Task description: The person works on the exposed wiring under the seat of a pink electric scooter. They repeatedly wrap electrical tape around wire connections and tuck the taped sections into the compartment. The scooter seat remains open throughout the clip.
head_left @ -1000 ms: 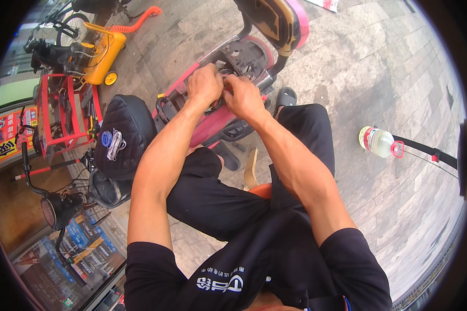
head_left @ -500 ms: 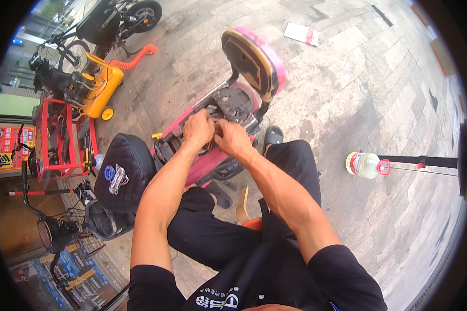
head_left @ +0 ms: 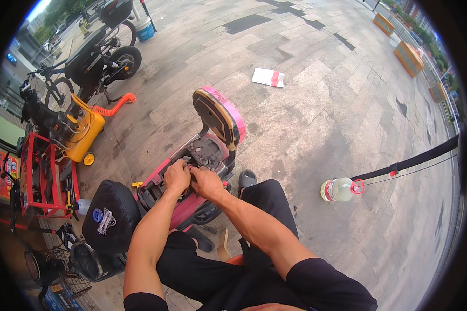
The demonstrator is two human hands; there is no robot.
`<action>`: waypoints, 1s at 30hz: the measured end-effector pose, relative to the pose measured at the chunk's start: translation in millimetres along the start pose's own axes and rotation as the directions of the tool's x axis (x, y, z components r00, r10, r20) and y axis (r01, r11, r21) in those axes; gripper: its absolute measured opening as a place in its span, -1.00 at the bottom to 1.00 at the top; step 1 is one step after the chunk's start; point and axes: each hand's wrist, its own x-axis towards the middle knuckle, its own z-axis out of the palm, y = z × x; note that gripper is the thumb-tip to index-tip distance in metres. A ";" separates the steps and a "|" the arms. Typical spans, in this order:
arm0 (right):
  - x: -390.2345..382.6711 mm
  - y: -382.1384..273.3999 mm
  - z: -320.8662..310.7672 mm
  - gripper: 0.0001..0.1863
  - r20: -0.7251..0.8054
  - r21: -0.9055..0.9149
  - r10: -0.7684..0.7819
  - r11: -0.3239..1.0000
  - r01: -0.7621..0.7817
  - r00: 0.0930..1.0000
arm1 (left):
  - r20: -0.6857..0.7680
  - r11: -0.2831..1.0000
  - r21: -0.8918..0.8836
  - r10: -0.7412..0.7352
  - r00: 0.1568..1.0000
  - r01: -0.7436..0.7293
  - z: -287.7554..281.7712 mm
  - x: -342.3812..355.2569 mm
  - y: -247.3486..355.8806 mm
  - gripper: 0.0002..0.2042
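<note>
Both of my hands are together over the opened body of a pink electric scooter, below its upright pink-edged backrest. My left hand has its fingers curled down into the compartment. Against it, my right hand pinches with bent fingers. Whatever lies between the fingertips is too small and hidden to make out. Just behind them shows a dusty dark compartment part. To the left is a black padded seat, bearing a blue round spool and a bundle of pale cord.
A yellow air compressor with an orange coiled hose stands at the left, near a red tool rack. Parked bikes are farther back. At right stands a large bottle of pale liquid. A white packet lies on the paving.
The view has tilted up and turned, so the scene sits lower and farther left, with more paving showing. My hands stay together at the same spot in the scooter.
</note>
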 end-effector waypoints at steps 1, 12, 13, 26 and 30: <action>0.7 0.9 -3.6 -0.71 0.003 -0.009 -0.033 0.999 0.033 0.999 | -0.012 1.000 -0.022 -0.010 1.000 0.010 0.3 -0.4 -1.3 -0.83; 12.3 -1.7 -2.2 -0.73 0.078 -0.106 -0.014 0.994 0.022 0.997 | 0.008 0.996 -0.005 -0.091 0.996 0.091 3.0 6.3 -5.9 -0.79; 11.3 -3.6 0.6 -0.73 0.057 -0.112 0.025 0.994 -0.018 0.998 | 0.012 0.995 -0.007 -0.096 0.995 0.096 3.1 7.2 -5.7 -0.79; 16.2 22.5 9.1 -0.76 0.019 0.107 -0.160 0.982 0.157 0.987 | 0.018 0.989 -0.021 -0.145 0.989 0.146 3.3 8.7 -8.8 -0.76; 17.5 19.9 6.6 -0.78 0.072 0.087 -0.127 0.989 0.120 0.989 | 0.066 0.976 0.029 -0.218 0.974 0.216 0.4 10.1 -5.4 -0.74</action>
